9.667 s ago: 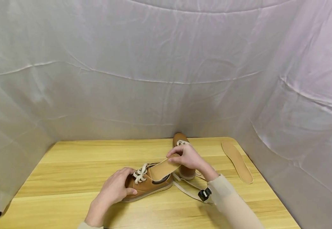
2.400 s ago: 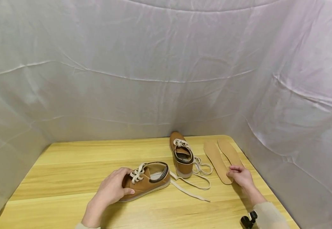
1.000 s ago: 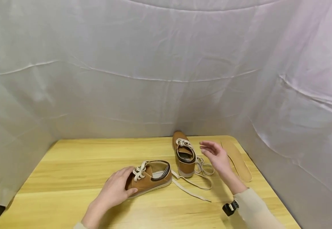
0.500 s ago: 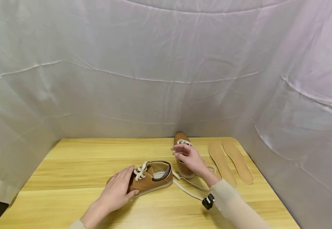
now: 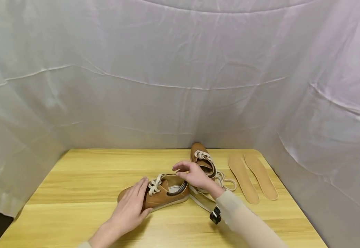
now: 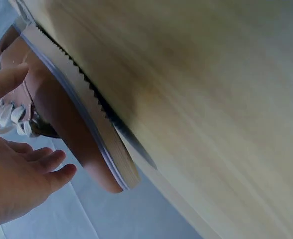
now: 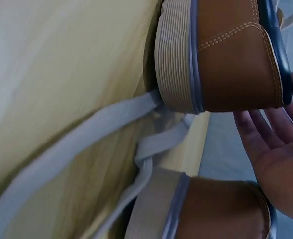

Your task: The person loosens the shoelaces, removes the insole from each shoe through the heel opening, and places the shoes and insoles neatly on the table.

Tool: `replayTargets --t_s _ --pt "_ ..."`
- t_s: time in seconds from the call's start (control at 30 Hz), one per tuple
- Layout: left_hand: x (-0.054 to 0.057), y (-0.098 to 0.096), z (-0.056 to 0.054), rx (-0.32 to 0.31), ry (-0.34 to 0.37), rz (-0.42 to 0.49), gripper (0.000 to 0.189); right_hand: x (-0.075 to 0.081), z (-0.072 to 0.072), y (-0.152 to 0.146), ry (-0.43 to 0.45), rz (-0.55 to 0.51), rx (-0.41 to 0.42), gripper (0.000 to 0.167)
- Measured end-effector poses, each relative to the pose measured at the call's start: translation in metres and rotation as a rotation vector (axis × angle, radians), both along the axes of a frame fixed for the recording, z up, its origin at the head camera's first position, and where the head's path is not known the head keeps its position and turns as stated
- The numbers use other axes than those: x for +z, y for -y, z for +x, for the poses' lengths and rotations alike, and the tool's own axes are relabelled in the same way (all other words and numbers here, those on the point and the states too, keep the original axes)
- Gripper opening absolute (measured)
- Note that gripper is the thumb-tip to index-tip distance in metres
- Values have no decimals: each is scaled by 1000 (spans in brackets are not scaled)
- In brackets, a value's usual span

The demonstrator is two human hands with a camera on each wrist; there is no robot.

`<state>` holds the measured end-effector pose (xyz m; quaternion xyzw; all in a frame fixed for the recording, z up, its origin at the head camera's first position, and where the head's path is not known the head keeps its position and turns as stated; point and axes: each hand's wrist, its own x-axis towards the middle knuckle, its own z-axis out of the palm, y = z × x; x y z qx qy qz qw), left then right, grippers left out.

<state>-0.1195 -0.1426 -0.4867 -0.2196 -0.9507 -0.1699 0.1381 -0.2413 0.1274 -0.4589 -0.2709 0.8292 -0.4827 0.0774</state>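
Note:
A brown lace-up shoe [image 5: 164, 198] with cream laces lies at the middle front, toe to the left. My left hand [image 5: 131, 206] is at its toe, fingers extended along the far side and thumb on the near side. In the left wrist view the left fingers [image 6: 61, 174] are spread beside the shoe's toe. My right hand [image 5: 193, 175] hovers at the heel collar with relaxed fingers, holding nothing. The right wrist view has the right fingers [image 7: 273, 127] beyond the heel [image 7: 241, 74]. Inside the shoe shows a pale footbed [image 5: 174, 188].
A second brown shoe [image 5: 197, 150] stands behind, toe toward the curtain, partly covered by the right hand. Two tan insoles [image 5: 243, 179] lie side by side at the table's right. Loose cream laces [image 5: 229, 182] trail between. Grey curtains [image 5: 180, 103] enclose the wooden table [image 5: 74, 179].
The insole earlier pinched in the front shoe's opening now lies beside the other insole. My right hand has since moved left to the shoe's heel; the left hand's fingers have straightened.

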Motion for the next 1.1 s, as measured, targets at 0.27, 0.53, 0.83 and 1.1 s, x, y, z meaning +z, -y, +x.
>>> replayTargets --t_s 0.27,0.53,0.83,1.1 --pt "-3 -6 -2 -21 -45 -62 98 -7 2 1 54 44 -43 25" --pt "0 -1 -13 -58 -34 -126 94 -11 11 -2 69 46 -131 24" --pt "1 6 -40 -6 0 -162 91 -17 29 -9 124 -29 -222 24" --pt "10 -3 -27 51 173 39 93 -18 50 -10 160 -70 -277 29"
